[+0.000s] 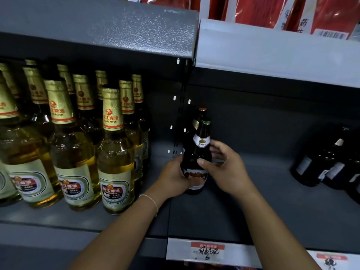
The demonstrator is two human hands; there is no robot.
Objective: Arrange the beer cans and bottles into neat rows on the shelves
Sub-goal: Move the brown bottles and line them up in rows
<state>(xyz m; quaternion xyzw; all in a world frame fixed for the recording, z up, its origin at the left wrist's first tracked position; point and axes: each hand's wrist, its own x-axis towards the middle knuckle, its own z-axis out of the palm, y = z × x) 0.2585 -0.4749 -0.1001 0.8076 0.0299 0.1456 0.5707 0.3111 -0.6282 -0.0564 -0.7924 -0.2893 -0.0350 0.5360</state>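
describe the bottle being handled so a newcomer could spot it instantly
Start at the gold-foil Pearl River bottles filling the shelf's left. Right of them, across a gap, stands a dark bottle with a green cap, gripped by the left hand and right hand. Only it is held.

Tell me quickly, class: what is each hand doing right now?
Left hand: grips the lower body of the dark bottle.
Right hand: holds the same bottle, thumb across its front.

Dim, slightly soft; wide-angle bending at edges.
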